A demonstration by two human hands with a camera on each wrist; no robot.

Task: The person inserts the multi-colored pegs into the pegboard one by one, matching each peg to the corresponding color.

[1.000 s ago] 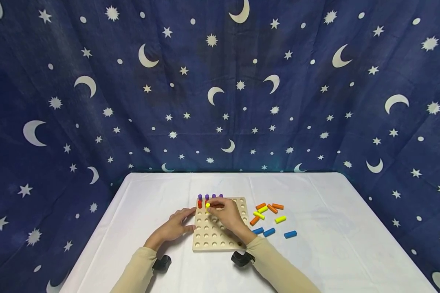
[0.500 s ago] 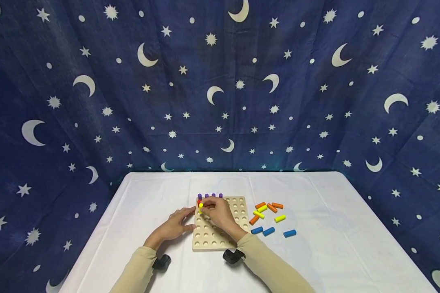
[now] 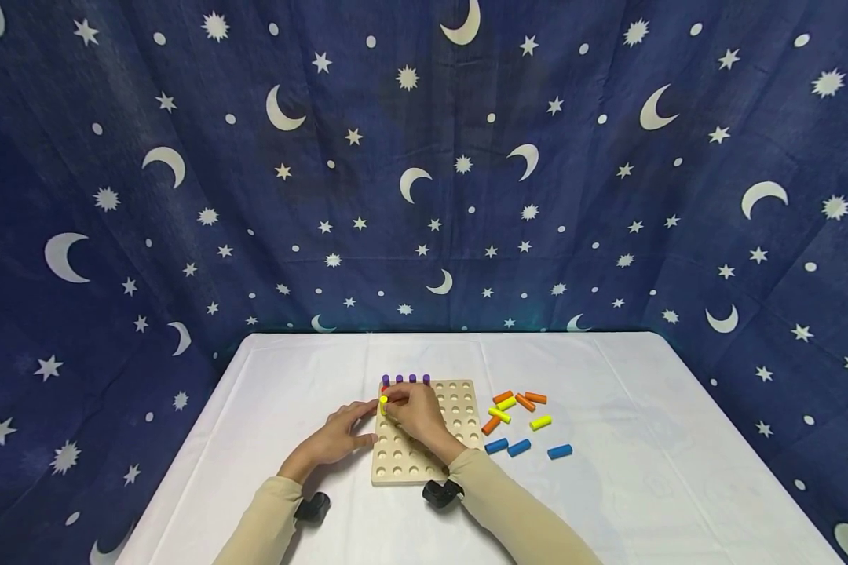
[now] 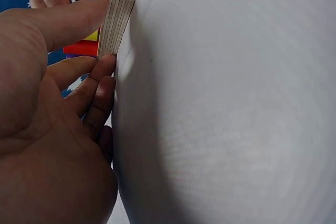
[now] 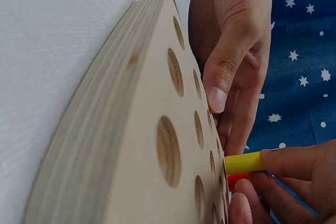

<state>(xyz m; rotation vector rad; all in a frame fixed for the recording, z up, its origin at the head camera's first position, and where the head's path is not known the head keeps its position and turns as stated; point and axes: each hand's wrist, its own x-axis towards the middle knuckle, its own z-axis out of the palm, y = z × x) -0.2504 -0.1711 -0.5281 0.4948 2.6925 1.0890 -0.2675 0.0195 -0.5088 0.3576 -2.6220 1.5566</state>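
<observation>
A light wooden pegboard [image 3: 389,483] with rows of round holes lies on the white table. My right hand [image 3: 420,414] pinches a yellow peg [image 3: 384,402] between thumb and fingers at the board's left column. In the right wrist view that yellow peg [image 5: 242,163] stands with its lower end right at the board's face, beside a red peg [image 5: 238,181]. My left hand [image 3: 338,435] rests along the board's left edge, thumb and fingertips touching it; the left wrist view shows the thumb and fingers lying against the layered wooden side [image 4: 122,3]. Purple pegs [image 3: 413,378] stand along the far row.
Right of the board lie loose orange pegs [image 3: 525,402], yellow pegs [image 3: 540,423] and blue pegs [image 3: 560,452]. A dark blue curtain [image 3: 424,220] with moons and stars hangs behind the table [image 3: 643,486].
My right hand has moved left with the yellow peg, from the second column to the first, then slightly nearer and lower. My left hand has stayed at the board's edge.
</observation>
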